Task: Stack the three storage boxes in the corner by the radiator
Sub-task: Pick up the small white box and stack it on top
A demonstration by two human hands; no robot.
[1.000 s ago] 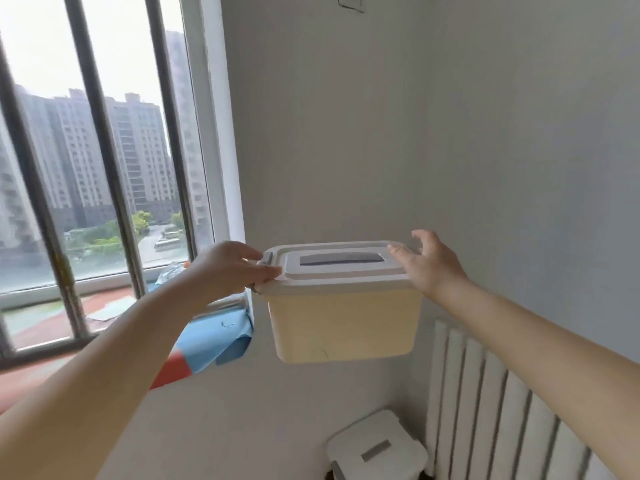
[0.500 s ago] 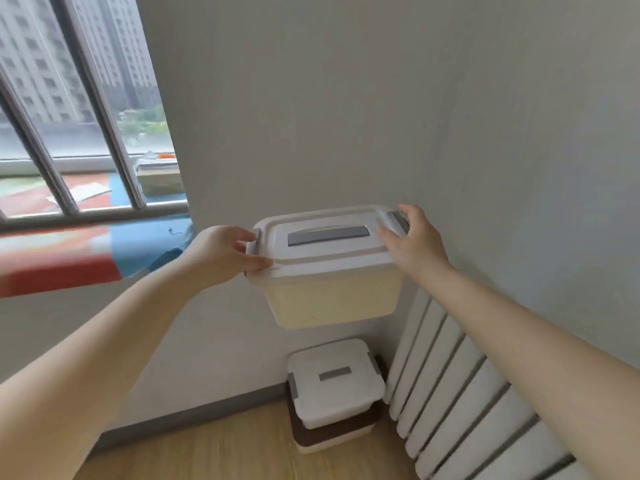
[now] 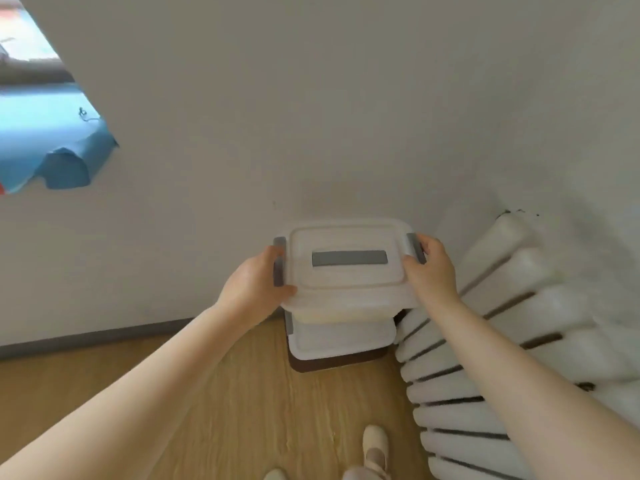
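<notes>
Between both hands (image 3: pixel 256 289), box (image 3: pixel 349 271) crosswise, level

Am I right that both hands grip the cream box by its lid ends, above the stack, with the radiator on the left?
Not quite: the head view shows the radiator on the right. Otherwise yes: left hand and right hand hold the cream box above the stack.

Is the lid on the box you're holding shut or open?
Shut. The lid lies flat on the cream box, with grey clips down at both ends.

Head camera looks steeply down, close above the corner floor (image 3: pixel 242 393).
</notes>
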